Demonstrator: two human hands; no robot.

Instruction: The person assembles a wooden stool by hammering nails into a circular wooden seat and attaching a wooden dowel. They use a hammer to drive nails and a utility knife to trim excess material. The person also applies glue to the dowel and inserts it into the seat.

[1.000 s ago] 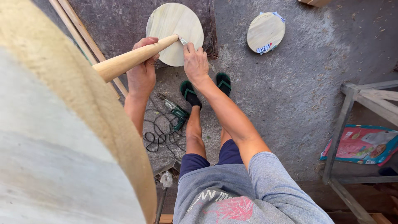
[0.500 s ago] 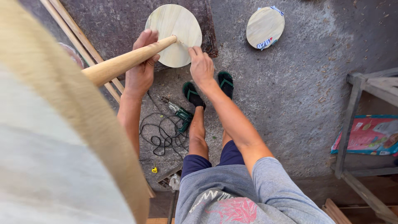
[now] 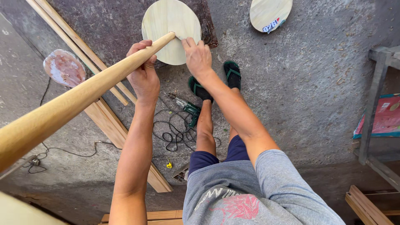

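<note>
Left hand [image 3: 143,77] wrapped around the upper part of a long tapered wooden leg [image 3: 83,100], fingers closed on it. Leg runs from lower left of view up to its narrow tip, which meets the face of a round wooden disc [image 3: 168,25] near its lower middle. Right hand [image 3: 198,56] rests at the tip, fingers bent against disc and leg end (whether they pinch something small there, cannot tell).

Progress, as judged: leg is lined up on the disc and steadied by both hands; no fastener visible at the joint, so fixing looks not yet done. Only this one leg shows at the disc.

Nearby: green drill [image 3: 187,109] with coiled cord on the concrete floor [image 3: 300,104], untouched. Second disc [image 3: 270,13] lies well apart, upper right. Wood strips [image 3: 104,116] at left.
</note>
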